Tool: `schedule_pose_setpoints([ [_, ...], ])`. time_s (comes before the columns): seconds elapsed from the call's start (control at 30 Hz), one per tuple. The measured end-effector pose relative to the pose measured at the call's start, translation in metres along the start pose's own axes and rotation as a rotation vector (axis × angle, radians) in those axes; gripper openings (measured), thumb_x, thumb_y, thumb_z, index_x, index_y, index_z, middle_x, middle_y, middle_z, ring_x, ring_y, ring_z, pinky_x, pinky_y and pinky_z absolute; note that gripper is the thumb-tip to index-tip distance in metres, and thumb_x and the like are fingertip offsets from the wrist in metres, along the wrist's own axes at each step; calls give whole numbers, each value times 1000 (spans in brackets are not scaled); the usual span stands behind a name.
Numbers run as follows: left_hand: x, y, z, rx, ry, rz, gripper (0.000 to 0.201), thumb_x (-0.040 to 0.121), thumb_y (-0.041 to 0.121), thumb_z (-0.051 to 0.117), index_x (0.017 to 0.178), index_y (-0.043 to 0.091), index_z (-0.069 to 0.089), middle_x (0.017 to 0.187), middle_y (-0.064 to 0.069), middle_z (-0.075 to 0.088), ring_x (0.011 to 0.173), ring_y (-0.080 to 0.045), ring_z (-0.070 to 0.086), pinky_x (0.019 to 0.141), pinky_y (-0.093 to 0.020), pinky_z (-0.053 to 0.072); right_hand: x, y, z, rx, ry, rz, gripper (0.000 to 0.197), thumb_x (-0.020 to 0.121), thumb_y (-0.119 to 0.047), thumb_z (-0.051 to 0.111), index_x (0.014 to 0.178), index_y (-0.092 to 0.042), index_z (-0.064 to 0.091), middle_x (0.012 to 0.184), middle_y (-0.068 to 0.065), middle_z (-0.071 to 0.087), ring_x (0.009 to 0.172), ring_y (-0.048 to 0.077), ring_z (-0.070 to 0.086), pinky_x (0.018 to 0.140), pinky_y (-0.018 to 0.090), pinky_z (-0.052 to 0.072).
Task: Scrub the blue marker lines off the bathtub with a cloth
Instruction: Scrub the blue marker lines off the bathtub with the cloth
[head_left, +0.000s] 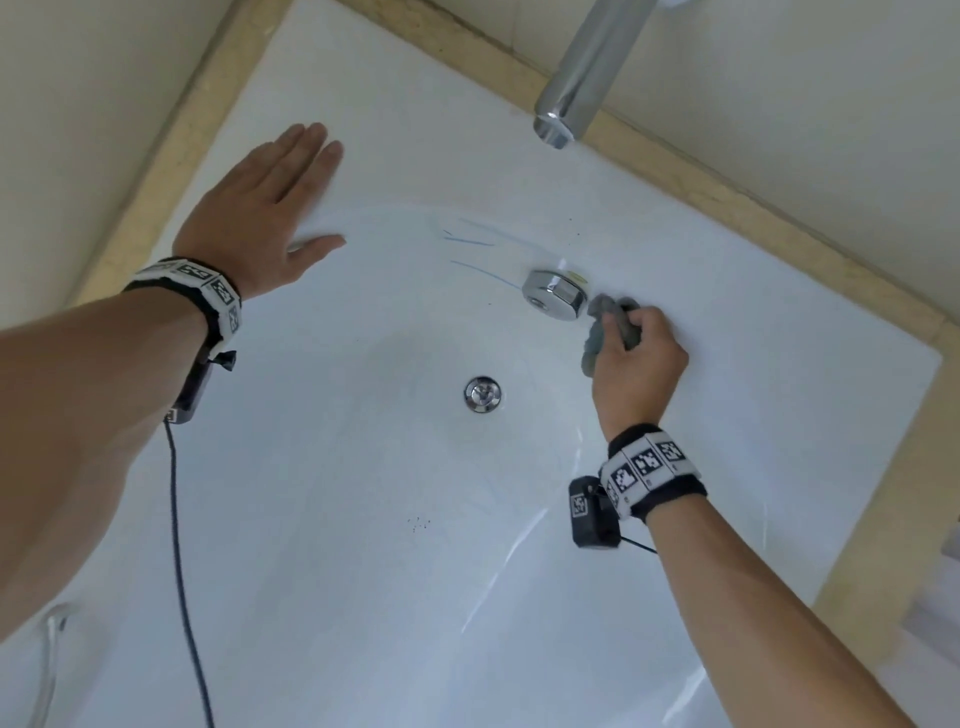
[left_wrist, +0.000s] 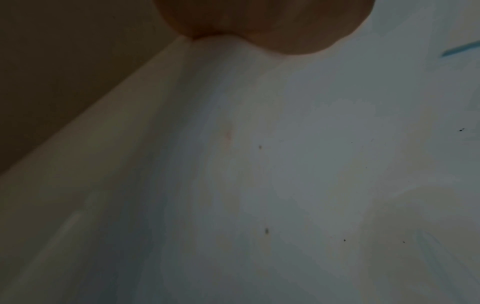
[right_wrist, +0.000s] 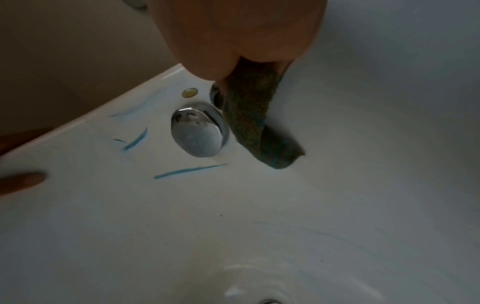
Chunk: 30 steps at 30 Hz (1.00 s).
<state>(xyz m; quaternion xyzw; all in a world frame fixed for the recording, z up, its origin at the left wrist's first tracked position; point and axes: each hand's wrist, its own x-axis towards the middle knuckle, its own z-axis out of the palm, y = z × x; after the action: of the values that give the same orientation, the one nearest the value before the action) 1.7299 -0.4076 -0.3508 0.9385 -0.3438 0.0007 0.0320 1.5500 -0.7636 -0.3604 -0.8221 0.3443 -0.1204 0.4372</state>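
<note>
My right hand (head_left: 636, 348) grips a bunched grey cloth (head_left: 605, 325) against the white bathtub (head_left: 363, 571) wall, just right of the chrome overflow knob (head_left: 553, 293). In the right wrist view the cloth (right_wrist: 252, 123) hangs from my fist beside the knob (right_wrist: 198, 131). Thin blue marker lines (head_left: 467, 241) run left of the knob; the right wrist view shows one (right_wrist: 189, 170) below it and a shorter one (right_wrist: 136, 138) to its left. My left hand (head_left: 270, 218) lies flat on the tub rim with fingers straight, holding nothing. Its palm (left_wrist: 259, 20) fills the top of the left wrist view.
A chrome spout (head_left: 582, 73) overhangs the tub from the far wall. The round chrome drain (head_left: 483, 394) sits in the tub floor. A beige stone ledge (head_left: 727, 197) borders the tub. A black cable (head_left: 179, 545) hangs from my left wrist. Dark specks (head_left: 420, 524) dot the tub floor.
</note>
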Motion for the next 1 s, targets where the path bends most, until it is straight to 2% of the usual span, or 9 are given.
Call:
schedule_pose_setpoints([
  [0.1, -2, -3, 2, 17, 14, 9, 77, 100, 44, 52, 158, 10, 14, 165, -9, 12, 152, -23, 12, 122, -43, 21, -2, -17, 27, 1, 41, -67, 12, 95, -16, 63, 85, -14, 57, 93, 1, 70, 74, -3, 58, 69, 12, 49],
  [0.23, -2, -1, 1, 14, 0, 11, 77, 101, 46, 49, 158, 10, 13, 165, -9, 11, 152, -23, 10, 122, -43, 21, -1, -26, 43, -57, 40, -173, 11, 96, -18, 60, 91, -8, 62, 100, 1, 70, 88, 12, 62, 77, 19, 47],
  [0.33, -1, 0, 1, 13, 11, 16, 77, 101, 47, 49, 158, 10, 13, 165, -9, 12, 152, -23, 11, 121, -43, 22, 5, -25, 38, -127, -11, -284, 14, 96, -20, 60, 94, -7, 64, 96, 3, 68, 85, 14, 59, 74, 17, 42],
  [0.5, -1, -3, 2, 16, 19, 16, 76, 101, 47, 49, 158, 10, 14, 164, -10, 13, 152, -23, 12, 121, -44, 22, 7, -16, 29, -263, -50, -361, 7, 88, -10, 65, 87, -6, 60, 84, 5, 61, 74, 20, 55, 64, 27, 42],
  [0.63, -2, -4, 3, 27, 16, 16, 77, 100, 46, 51, 158, 9, 15, 164, -10, 13, 152, -24, 12, 120, -45, 24, 11, -44, 71, -309, -144, -531, 6, 83, -4, 63, 89, -5, 62, 88, 9, 65, 80, 28, 62, 67, 36, 49],
  [0.77, -2, -4, 3, 33, 22, 15, 76, 101, 46, 50, 157, 8, 16, 164, -11, 14, 152, -24, 13, 120, -44, 24, 1, -69, 115, -281, -229, -559, 7, 86, -6, 62, 92, -5, 60, 93, 9, 64, 83, 29, 63, 62, 38, 52],
  [0.83, -3, -5, 4, 35, 23, 17, 76, 101, 47, 49, 157, 8, 16, 164, -11, 15, 152, -24, 14, 121, -44, 23, 2, -65, 107, -248, -210, -530, 6, 91, -10, 59, 95, -5, 60, 96, 9, 65, 87, 28, 63, 66, 37, 53],
  [0.9, -3, -5, 4, 31, 22, 13, 76, 101, 47, 49, 158, 9, 16, 164, -10, 14, 152, -24, 13, 121, -43, 23, 8, -55, 80, -233, -120, -519, 9, 94, -15, 59, 94, -6, 61, 95, 9, 66, 86, 29, 63, 68, 36, 51],
  [1.0, -1, -6, 5, 19, 22, 11, 76, 101, 48, 48, 158, 10, 15, 164, -9, 13, 152, -23, 13, 121, -43, 23, 12, -38, 39, -303, -98, -550, 5, 91, -12, 62, 92, -7, 60, 92, 7, 65, 84, 26, 62, 68, 37, 52],
])
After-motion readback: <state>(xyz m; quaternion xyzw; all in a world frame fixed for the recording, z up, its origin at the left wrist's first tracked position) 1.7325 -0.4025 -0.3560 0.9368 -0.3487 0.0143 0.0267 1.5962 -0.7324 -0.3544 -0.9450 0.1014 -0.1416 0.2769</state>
